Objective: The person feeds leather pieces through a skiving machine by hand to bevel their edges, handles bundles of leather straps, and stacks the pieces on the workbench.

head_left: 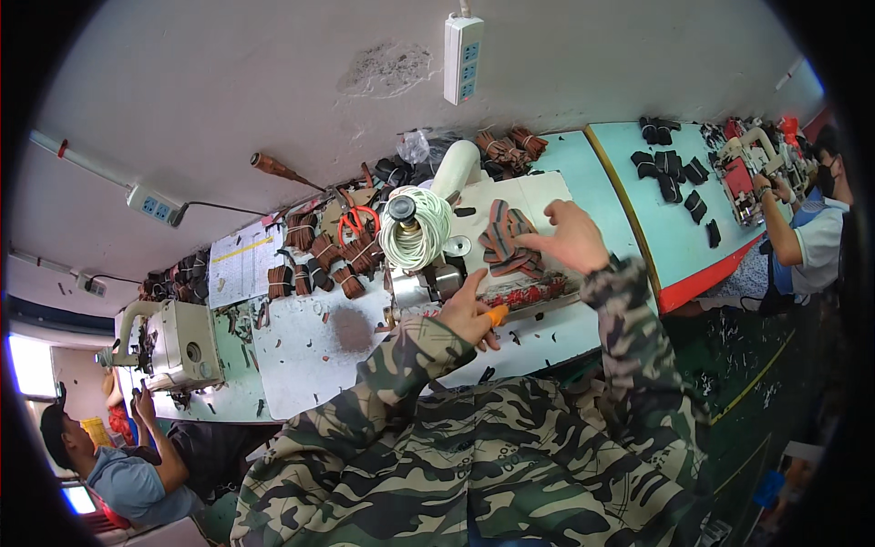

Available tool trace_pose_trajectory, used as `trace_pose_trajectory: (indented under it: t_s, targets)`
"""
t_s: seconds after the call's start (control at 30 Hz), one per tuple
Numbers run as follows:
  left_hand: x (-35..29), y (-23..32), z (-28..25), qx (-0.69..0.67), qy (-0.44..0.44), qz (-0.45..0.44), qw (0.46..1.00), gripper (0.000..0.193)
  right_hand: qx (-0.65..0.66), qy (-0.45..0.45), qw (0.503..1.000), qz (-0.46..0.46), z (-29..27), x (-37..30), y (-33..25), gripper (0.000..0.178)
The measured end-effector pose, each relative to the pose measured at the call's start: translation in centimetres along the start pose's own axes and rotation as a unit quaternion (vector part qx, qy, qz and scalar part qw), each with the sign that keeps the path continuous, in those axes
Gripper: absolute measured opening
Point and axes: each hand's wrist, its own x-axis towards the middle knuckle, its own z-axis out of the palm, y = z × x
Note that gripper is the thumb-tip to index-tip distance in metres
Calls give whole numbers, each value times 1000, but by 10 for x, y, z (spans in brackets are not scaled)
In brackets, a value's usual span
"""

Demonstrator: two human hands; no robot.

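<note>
In front of me stands a cream sewing machine [458, 171] with a cone of white thread [415, 232] on top. A loose pile of brown and grey strips [507, 239] lies on its flat bed, beside the arm. My right hand [576, 239] is at the right edge of this pile, thumb and fingers apart, the thumb reaching to the strips. My left hand [468, 314] is at the machine's near side, below the thread, fingers spread and index finger stretched forward. Something orange [497, 315], perhaps a finger cover, sits at one of its fingers.
Tied brown bundles [351, 255], orange-handled pliers [357, 219] and a screwdriver [284, 170] lie left of the machine. A paper sheet [244, 264] is farther left. Two people work at machines, a person [137, 474] left and a person [811, 237] right, near black bundles [670, 169].
</note>
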Motion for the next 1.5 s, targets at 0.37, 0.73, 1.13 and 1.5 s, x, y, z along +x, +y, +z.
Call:
trace_pose_trajectory:
  t_s: [0.37,0.73,1.13,1.5]
  targets:
    - [21,21,8,109,90,18,990,75,-105,-181,975,-72,34,2,-31,54]
    - [38,-14,5,242,234,188,923,51,105,-101,988,-60,27,-8,14,32]
    - [100,3,4,509,348,194,763,20,607,-100,781,106,38,-17,24,15]
    - [39,-7,26,229,372,437,786,32,802,-111,579,90,55,-57,-12,18]
